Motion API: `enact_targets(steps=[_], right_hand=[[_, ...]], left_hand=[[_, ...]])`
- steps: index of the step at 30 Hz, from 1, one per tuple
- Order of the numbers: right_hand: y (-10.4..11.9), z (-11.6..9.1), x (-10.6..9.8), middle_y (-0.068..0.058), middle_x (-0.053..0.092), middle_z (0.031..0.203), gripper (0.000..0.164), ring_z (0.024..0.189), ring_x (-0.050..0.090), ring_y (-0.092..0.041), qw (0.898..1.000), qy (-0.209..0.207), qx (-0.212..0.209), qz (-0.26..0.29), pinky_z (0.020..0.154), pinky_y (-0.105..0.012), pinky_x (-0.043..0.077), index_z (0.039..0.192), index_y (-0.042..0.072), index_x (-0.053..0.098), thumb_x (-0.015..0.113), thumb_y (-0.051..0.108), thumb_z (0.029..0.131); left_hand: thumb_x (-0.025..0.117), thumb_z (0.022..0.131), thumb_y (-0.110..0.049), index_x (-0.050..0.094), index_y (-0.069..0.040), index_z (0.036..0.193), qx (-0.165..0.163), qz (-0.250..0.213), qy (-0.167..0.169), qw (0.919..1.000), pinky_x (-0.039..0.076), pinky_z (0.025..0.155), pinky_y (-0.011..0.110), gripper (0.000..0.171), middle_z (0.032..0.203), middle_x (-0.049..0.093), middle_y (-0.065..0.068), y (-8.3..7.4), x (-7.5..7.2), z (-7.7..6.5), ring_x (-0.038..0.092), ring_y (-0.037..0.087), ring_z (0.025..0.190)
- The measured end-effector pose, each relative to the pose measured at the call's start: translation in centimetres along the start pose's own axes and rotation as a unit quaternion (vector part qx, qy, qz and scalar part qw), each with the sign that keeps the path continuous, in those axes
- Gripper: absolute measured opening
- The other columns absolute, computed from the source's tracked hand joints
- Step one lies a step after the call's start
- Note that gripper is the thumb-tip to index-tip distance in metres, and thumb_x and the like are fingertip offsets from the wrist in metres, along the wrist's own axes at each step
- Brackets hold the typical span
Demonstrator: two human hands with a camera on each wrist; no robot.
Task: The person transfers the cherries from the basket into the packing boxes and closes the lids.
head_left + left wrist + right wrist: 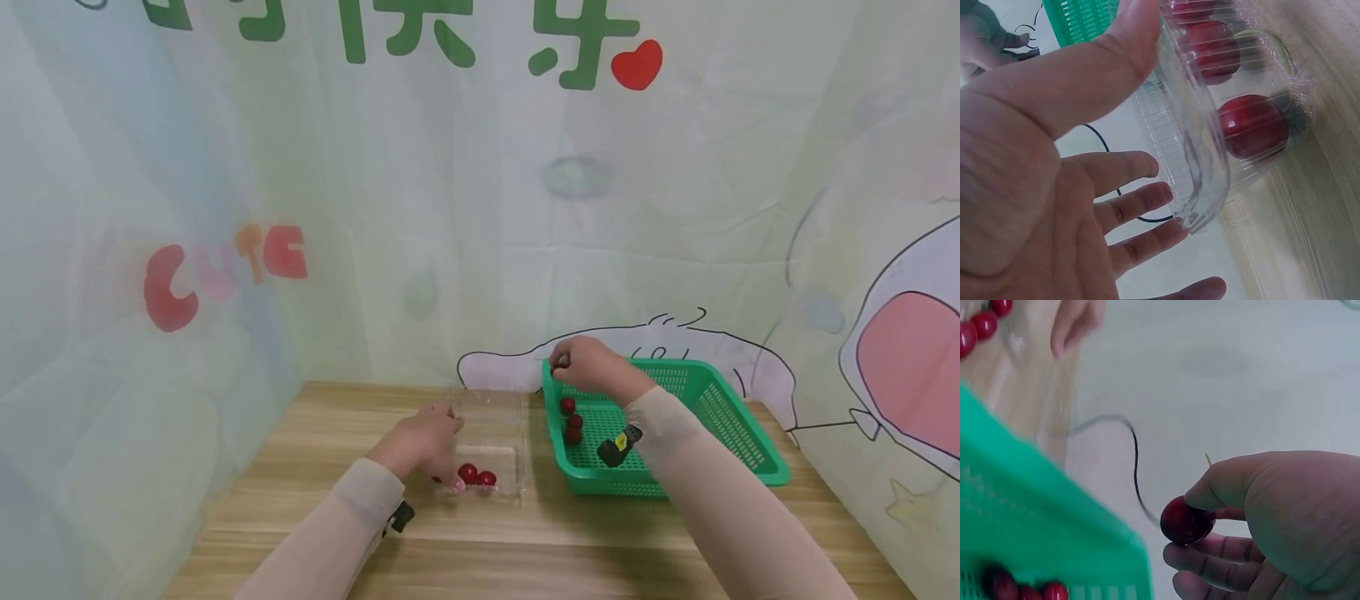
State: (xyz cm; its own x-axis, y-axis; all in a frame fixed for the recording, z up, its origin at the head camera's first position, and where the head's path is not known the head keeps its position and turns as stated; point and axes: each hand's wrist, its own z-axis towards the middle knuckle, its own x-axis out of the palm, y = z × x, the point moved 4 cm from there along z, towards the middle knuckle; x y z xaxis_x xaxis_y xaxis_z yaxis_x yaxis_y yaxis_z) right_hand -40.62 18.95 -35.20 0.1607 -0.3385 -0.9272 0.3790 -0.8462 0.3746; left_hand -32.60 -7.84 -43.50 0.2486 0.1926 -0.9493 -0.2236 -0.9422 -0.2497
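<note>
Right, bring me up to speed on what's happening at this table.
A person's right hand pinches a round, dark-red, cherry-like fruit at the far left corner of a green plastic basket, where at least three similar fruits lie along the left side. The left hand is at the left side of a clear plastic box on the wood-grained table. At least three round red fruits sit in that box.

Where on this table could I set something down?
Bare table shows left of the left hand and between the sleeves, in front of the clear box. Crowded: that box, with cherries and the hand; its gap to the green basket is narrow.
</note>
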Motion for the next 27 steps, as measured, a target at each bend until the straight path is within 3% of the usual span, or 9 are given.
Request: enact_targets(steps=[7,15,21,27], right_hand=[[5.0,-0.7,2.8,-0.010,0.084,0.116,0.020,0.098,0.078,-0.018,1.000,0.016,-0.026,-0.003,0.092,-0.039,0.069,0.125,0.007,0.080,0.079,0.016,0.107],[8.8,-1.1,7.9,-0.001,0.081,0.097,0.004,0.085,0.070,-0.012,0.992,0.055,-0.108,-0.029,0.080,-0.033,0.065,0.103,0.012,0.082,0.084,0.016,0.104],[9.6,-1.0,11.0,0.004,0.077,0.090,0.003,0.078,0.065,-0.010,0.992,0.076,-0.092,-0.030,0.073,-0.024,0.061,0.099,0.013,0.085,0.088,0.013,0.100],[9.7,-0.9,13.0,0.007,0.073,0.081,0.009,0.073,0.063,-0.010,0.994,0.078,-0.074,-0.013,0.068,-0.023,0.057,0.093,0.015,0.082,0.089,0.011,0.098]], left_hand=[[0.109,0.073,-0.038,0.063,-0.007,0.161,0.002,-0.009,-0.003,1.0000,0.052,0.126,0.065,0.104,0.175,0.048,0.022,0.1,0.0,0.1,0.049,0.045,0.158],[0.110,0.072,-0.040,0.064,-0.006,0.160,0.001,-0.010,0.000,0.9999,0.053,0.125,0.064,0.105,0.173,0.050,0.020,0.2,0.0,0.3,0.051,0.043,0.156],[0.110,0.072,-0.040,0.063,-0.007,0.162,0.004,-0.018,0.002,0.9998,0.050,0.127,0.066,0.106,0.178,0.045,0.021,0.1,0.0,0.2,0.045,0.045,0.162],[0.111,0.072,-0.037,0.063,-0.004,0.161,0.009,-0.030,-0.006,0.9995,0.052,0.125,0.064,0.106,0.170,0.053,0.020,0.1,-0.1,0.2,0.051,0.043,0.155]])
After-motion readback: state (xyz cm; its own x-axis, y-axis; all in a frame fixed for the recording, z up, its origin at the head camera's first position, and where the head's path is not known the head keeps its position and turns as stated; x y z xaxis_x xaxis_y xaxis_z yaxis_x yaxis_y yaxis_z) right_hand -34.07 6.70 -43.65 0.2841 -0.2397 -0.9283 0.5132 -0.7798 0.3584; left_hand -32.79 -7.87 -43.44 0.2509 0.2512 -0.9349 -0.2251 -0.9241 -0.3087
